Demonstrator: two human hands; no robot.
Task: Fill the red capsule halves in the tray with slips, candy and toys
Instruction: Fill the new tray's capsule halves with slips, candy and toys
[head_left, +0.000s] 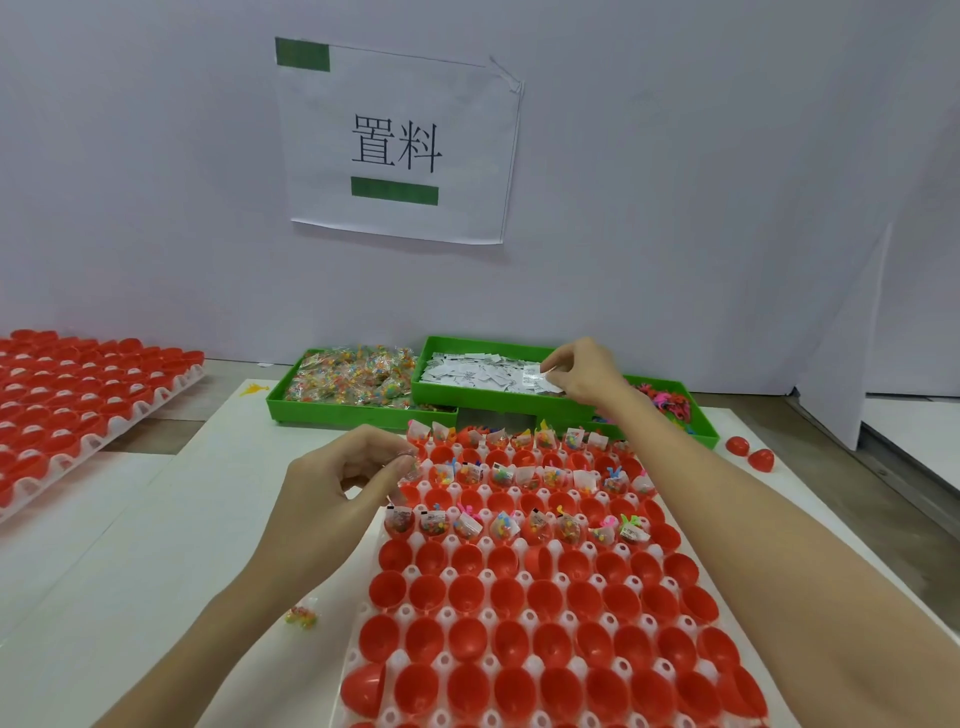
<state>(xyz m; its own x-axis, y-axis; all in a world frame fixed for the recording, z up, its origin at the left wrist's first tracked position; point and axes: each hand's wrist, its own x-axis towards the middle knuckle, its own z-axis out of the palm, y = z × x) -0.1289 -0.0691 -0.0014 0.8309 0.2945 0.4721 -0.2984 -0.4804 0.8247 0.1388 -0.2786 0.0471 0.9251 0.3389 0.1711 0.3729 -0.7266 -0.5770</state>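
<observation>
A white tray (363, 582) in front of me holds rows of red capsule halves (509, 597). Alternate far rows carry slips, candy and toys (519, 525); the near rows hold nothing. My left hand (343, 483) hovers at the tray's left edge, pinching a small clear candy packet (408, 467). My right hand (582, 371) reaches over the green bin of white slips (478, 374) and pinches slips (545, 379) at its right end.
A green bin of candy packets (353, 382) sits left of the slip bin, and a green bin of coloured toys (670, 402) sits right. A second tray of red halves (78, 395) lies far left. Two loose red halves (750, 452) and a stray candy (301, 618) lie on the table.
</observation>
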